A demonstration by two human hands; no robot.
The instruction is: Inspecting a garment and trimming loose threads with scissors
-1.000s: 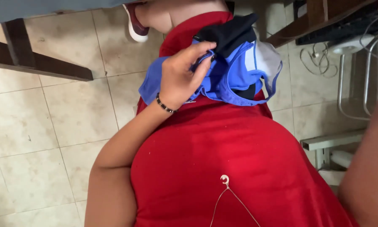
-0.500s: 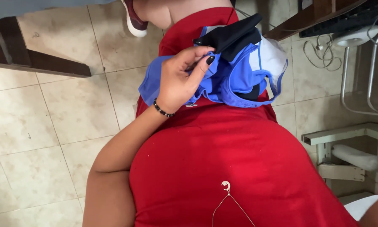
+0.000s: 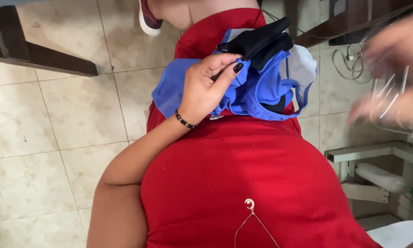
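My left hand point(image 3: 209, 87), with a beaded black bracelet point(image 3: 185, 121) on the wrist, is shut on a bunched blue garment point(image 3: 261, 94) lying on my lap over my red dress point(image 3: 243, 174). Thumb and fingers pinch the blue cloth just below a black piece of fabric point(image 3: 257, 42) on top of the bundle. White lining shows at the bundle's right side. My right hand point(image 3: 395, 82) is a motion-blurred shape at the right edge, apart from the garment; its grip is unreadable. A thin chain with a crescent pendant point(image 3: 249, 204) hangs on my chest.
Beige tiled floor point(image 3: 54, 119) lies to the left. A dark wooden furniture leg point(image 3: 36, 53) crosses the upper left. My foot in a dark red shoe point(image 3: 147, 20) is at the top. A white metal frame point(image 3: 372, 154) and loose cables point(image 3: 349, 64) stand at the right.
My right hand has swung into view at the right edge, blurred by motion. The left hand keeps its pinch on the blue garment, and the camera has tilted slightly.
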